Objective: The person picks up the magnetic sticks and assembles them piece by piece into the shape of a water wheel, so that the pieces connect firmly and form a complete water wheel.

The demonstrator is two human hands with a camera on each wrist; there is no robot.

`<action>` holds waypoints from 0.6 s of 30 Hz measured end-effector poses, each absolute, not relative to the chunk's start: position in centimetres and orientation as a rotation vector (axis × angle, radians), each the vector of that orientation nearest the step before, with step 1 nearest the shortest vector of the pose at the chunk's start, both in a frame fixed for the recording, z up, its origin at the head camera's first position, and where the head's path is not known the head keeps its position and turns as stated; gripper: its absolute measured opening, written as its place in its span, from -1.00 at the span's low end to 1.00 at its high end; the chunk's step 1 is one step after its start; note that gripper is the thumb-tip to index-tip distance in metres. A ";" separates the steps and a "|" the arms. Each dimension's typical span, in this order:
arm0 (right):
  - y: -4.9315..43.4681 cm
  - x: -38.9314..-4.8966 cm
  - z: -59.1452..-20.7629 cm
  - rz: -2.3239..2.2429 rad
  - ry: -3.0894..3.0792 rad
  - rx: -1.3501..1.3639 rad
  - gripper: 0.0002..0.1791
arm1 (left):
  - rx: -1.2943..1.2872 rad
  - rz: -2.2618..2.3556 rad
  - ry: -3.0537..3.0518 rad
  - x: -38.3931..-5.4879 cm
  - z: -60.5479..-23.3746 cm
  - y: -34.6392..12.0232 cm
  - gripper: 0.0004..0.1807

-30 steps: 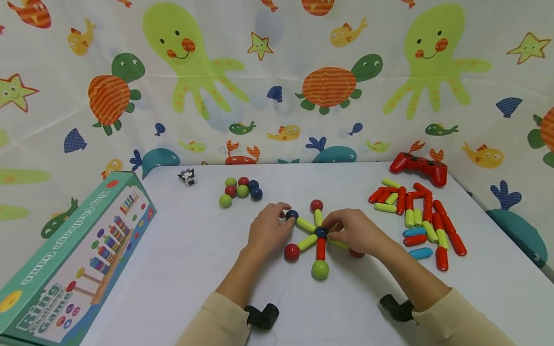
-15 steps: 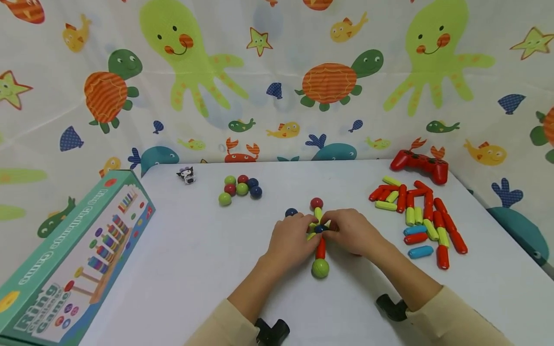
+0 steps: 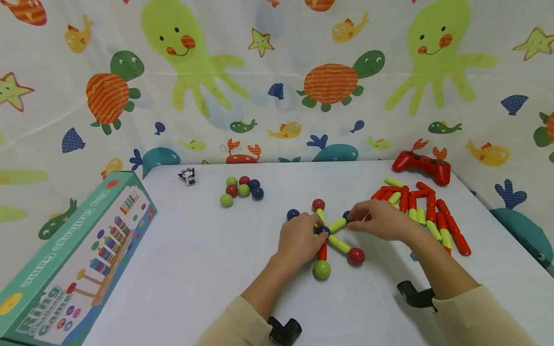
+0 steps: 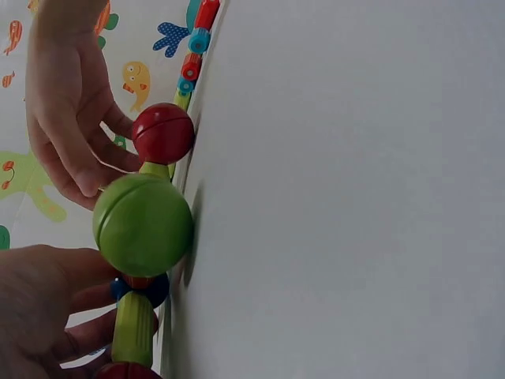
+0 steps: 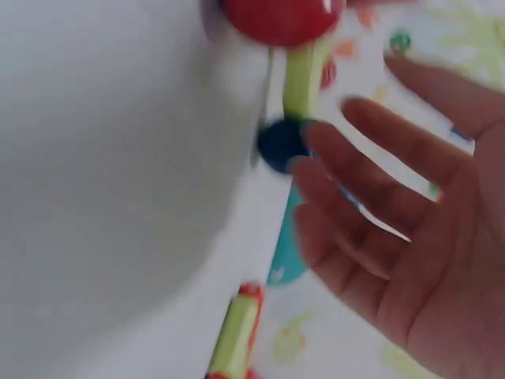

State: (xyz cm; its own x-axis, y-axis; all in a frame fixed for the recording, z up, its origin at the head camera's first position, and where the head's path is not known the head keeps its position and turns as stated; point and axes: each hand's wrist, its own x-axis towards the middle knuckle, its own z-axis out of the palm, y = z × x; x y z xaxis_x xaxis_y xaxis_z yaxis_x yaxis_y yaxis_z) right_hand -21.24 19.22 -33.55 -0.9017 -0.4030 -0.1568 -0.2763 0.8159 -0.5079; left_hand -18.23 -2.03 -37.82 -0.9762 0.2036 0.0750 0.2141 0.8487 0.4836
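Note:
A star-shaped toy of sticks and balls lies mid-table, built round a central dark blue ball [image 3: 323, 231]. My left hand [image 3: 303, 238] pinches that ball and covers the toy's left arms. Beside the upper-right arm is my right hand [image 3: 381, 221], its fingertips at a dark blue end ball [image 3: 346, 215]. In the right wrist view, these fingers [image 5: 371, 181] stretch loosely, with the thumb apart. A red stick leads to the front green ball [image 3: 321, 270]. Yellow-green sticks [image 3: 338, 244] join a red ball [image 3: 356, 256] at right and another red ball [image 3: 318, 205] at the back.
Loose balls [image 3: 244, 190] sit in a cluster at the back left, near a small figurine [image 3: 188, 176]. Several red, green and blue sticks [image 3: 430, 211] lie at right, partly behind my right arm. A red game controller [image 3: 421, 167] and a ring game box [image 3: 82, 259] flank the table.
My left hand has moved right from the upper-left blue ball to the central ball. My right hand has left the centre and shifted right to the upper-right blue ball.

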 end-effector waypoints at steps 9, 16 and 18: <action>17.5 -19.6 -34.5 -0.539 2.657 -0.581 -0.72 | -0.316 -0.793 -3.013 -18.2 -37.4 -1.8 -0.72; 18.2 -20.0 -34.7 -0.620 2.580 -0.571 -0.76 | -0.300 -0.799 -3.030 -18.2 -37.5 -1.8 -0.74; 18.3 -20.1 -34.5 -0.646 2.561 -0.564 -0.78 | -0.293 -0.809 -3.027 -18.2 -37.5 -1.9 -0.74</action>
